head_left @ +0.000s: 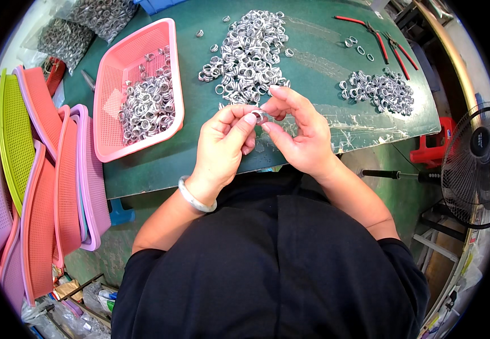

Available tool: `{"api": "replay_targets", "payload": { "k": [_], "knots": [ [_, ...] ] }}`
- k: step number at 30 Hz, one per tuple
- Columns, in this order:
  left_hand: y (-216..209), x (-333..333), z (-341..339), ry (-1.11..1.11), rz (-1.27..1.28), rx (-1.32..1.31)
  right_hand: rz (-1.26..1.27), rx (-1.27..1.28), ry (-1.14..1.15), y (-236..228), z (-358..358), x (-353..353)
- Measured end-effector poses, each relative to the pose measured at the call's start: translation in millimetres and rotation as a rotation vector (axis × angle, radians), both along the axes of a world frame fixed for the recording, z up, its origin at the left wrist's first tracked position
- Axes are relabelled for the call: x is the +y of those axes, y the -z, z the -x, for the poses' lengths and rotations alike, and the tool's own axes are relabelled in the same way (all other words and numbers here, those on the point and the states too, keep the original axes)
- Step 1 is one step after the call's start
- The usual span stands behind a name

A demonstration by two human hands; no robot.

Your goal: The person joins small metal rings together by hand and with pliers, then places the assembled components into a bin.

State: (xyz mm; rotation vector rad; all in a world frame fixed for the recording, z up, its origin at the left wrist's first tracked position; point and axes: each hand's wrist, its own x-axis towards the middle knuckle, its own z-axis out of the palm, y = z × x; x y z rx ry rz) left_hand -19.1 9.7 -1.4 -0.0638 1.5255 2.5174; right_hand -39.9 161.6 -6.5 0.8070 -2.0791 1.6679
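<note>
Left hand and right hand pinch one small silver metal ring. A slackened fingertip grip could drop it onto the green-topped bench.

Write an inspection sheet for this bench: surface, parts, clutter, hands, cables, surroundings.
Surface: green table, scuffed, with worn strips toward the right.
Job's things: metal ring at the fingertips; large ring pile; smaller ring pile at right; pink basket partly filled with rings.
Clutter: loose rings beside two red-handled pliers, far right.
Grippers: bare hands; left hand pinches the ring; right hand meets it, grip unclear.
Cables: thin dark line on the floor, possibly a cable.
Surroundings: stacked baskets left, black fan right.
</note>
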Motion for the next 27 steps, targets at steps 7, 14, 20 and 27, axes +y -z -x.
{"api": "replay_targets", "payload": {
  "k": [7, 14, 20, 27],
  "knots": [
    [2, -4, 5, 0.162, -0.299, -0.258, -0.057, 0.085, -0.001, -2, 0, -2],
    [3, -6, 5, 0.23, -0.405, -0.345, -0.06, 0.062, 0.011, -3, -2, -4],
    [4, -5, 4, 0.221, -0.388, -0.385, -0.07, 0.025, 0.025, -2, -2, -5],
    [3, -9, 5, 0.109, -0.328, -0.393, -0.145, -0.052, 0.159, 2, 20, 6]
  ]
}}
